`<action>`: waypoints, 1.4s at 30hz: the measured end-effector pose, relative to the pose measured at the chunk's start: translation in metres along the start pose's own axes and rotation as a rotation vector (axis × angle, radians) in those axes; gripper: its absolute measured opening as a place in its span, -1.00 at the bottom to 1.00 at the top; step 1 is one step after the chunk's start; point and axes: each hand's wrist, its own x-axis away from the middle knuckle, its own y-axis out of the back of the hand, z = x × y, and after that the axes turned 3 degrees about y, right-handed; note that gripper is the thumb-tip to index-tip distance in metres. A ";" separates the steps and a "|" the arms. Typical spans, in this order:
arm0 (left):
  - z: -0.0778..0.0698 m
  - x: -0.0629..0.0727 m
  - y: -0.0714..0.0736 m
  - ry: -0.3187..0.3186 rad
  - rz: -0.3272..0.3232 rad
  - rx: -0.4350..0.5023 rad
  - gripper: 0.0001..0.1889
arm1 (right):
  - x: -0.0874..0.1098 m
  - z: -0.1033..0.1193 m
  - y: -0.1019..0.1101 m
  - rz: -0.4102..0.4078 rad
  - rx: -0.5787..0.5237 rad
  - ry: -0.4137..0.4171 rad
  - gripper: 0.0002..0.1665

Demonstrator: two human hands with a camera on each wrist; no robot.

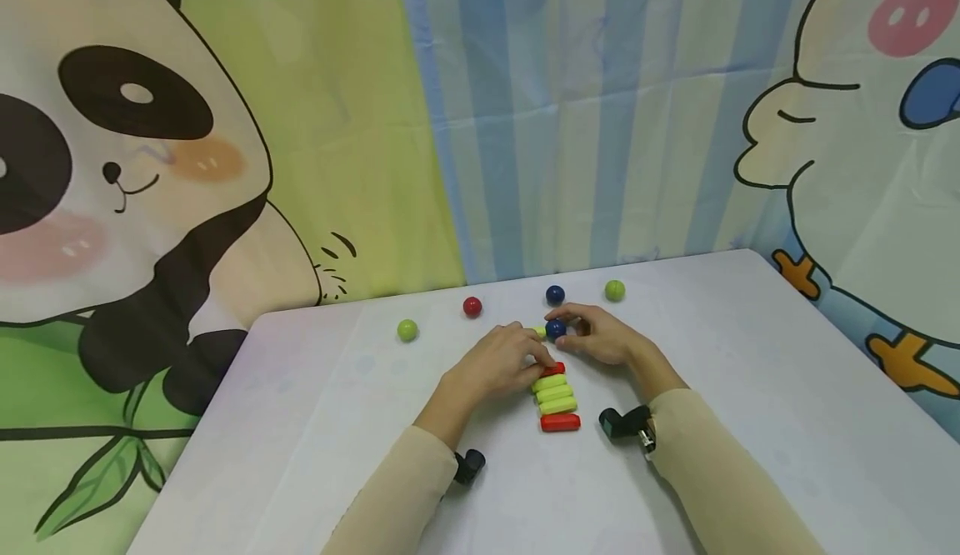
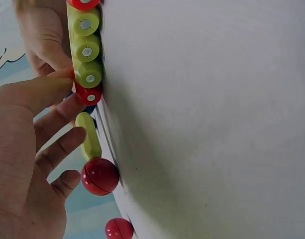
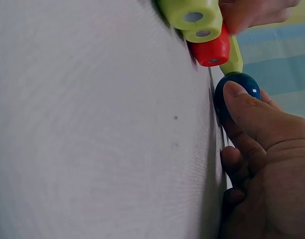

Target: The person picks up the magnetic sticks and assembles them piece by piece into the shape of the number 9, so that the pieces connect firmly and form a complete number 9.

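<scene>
A row of rods lies on the table, yellow-green rods (image 1: 557,392) between a near red rod (image 1: 560,422) and a far red rod (image 1: 553,368). My left hand (image 1: 501,362) pinches the far red rod by its left end. Beyond the row, my right hand (image 1: 603,336) holds a dark blue ball (image 3: 237,84) between thumb and fingers. That ball meets the right end of another yellow-green rod (image 2: 90,137). A red ball (image 2: 100,177) touches this rod's other end; the left hand hides it in the head view.
Toward the table's back edge sit loose balls: a green ball (image 1: 407,330), a red ball (image 1: 472,307), a blue ball (image 1: 555,295) and another green ball (image 1: 615,291). A cartoon curtain (image 1: 525,122) hangs behind the white table (image 1: 315,438).
</scene>
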 end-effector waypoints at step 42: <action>0.030 0.034 0.000 0.243 0.002 0.205 -0.75 | 0.003 0.003 -0.001 0.002 0.014 -0.021 -0.47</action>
